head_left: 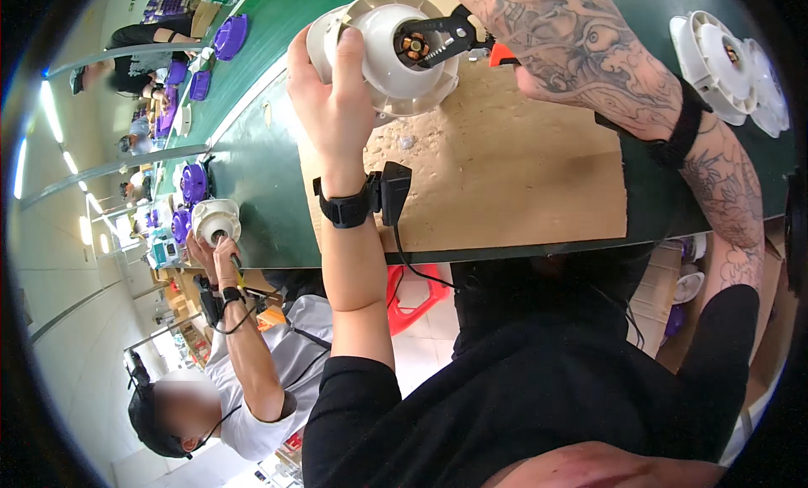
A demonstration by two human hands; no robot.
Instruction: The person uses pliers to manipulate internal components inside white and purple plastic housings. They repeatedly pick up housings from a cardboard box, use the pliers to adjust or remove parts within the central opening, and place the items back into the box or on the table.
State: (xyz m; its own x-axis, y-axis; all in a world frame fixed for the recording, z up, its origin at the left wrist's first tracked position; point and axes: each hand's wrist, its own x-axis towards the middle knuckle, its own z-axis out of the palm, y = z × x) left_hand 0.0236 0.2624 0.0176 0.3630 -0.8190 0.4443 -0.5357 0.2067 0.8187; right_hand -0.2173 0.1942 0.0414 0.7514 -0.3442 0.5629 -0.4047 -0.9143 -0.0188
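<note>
My left hand (pixel 334 109) is wrapped round the side of a white round plastic housing (pixel 377 35), which is tilted so its central opening faces right. Copper-coloured windings (pixel 414 46) show inside that opening. In my right hand (pixel 539 46) is a pair of black wire-stripper pliers (pixel 452 37) with an orange-red handle. Their toothed jaws reach into the opening beside the windings; whether they grip anything there is too small to tell. Part of the pliers' handle is hidden by my right fingers.
A brown cardboard sheet (pixel 522 181) lies on the green table (pixel 273 189). Another white housing (pixel 715 63) stands at the far right. On the left a co-worker (pixel 261 378) handles a similar housing (pixel 216 220), near purple housings (pixel 194 183). A red stool (pixel 433 296) stands under the table edge.
</note>
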